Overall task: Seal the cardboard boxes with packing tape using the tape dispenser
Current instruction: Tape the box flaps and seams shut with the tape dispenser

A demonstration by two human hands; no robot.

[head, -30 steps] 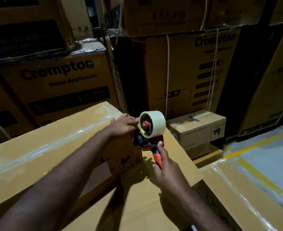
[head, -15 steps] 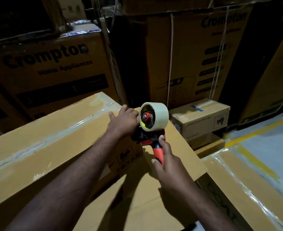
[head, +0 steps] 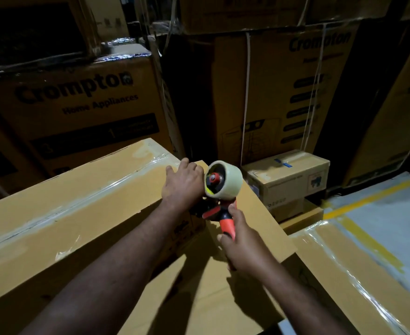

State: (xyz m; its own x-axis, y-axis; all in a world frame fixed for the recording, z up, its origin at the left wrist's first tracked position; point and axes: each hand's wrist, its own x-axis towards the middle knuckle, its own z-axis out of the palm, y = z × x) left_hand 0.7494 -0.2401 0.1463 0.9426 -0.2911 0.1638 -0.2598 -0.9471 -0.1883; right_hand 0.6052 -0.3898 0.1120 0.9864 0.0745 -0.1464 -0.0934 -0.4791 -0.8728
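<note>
The hands and the tool are almost where they were half a second ago. The left hand [head: 183, 183] now reaches a little further over the top end corner of the long brown cardboard box with shiny clear tape along its top [head: 66, 213]. Its fingers lie flat and spread on the box, holding nothing. The right hand [head: 246, 247] is curled tight round the red handle of the red and black tape dispenser with a pale roll of tape [head: 220, 194]. The dispenser is pushed against the end of the long box, at 3 o'clock from the left hand.

The long box ends right at the left hand. Under it lies a flat brown cardboard sheet [head: 266, 228], and its edge runs close past the right hand. A small brown cardboard box [head: 288, 175] sits near the roll at 2 o'clock. Tall dark printed boxes [head: 78, 97] fill 10 to 1 o'clock. Open grey floor with yellow lines [head: 380, 213] lies at 3 o'clock.
</note>
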